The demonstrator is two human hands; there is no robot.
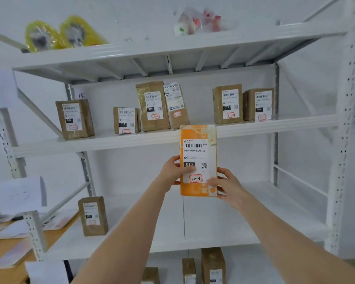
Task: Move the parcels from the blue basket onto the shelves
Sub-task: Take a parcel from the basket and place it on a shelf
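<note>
Item: orange parcel (199, 152), upright, label toward me, gripped at its lower sides by my left hand (171, 174) and right hand (229, 188), in front of the middle shelf (103, 141). Six brown parcels (153, 106) stand on it.

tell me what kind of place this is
Most likely a parcel depot or pickup storeroom: white metal shelving carries brown parcels with barcode labels and red-boxed handwritten codes, and the left hand and right hand hold an orange parcel labelled the same way.
</note>
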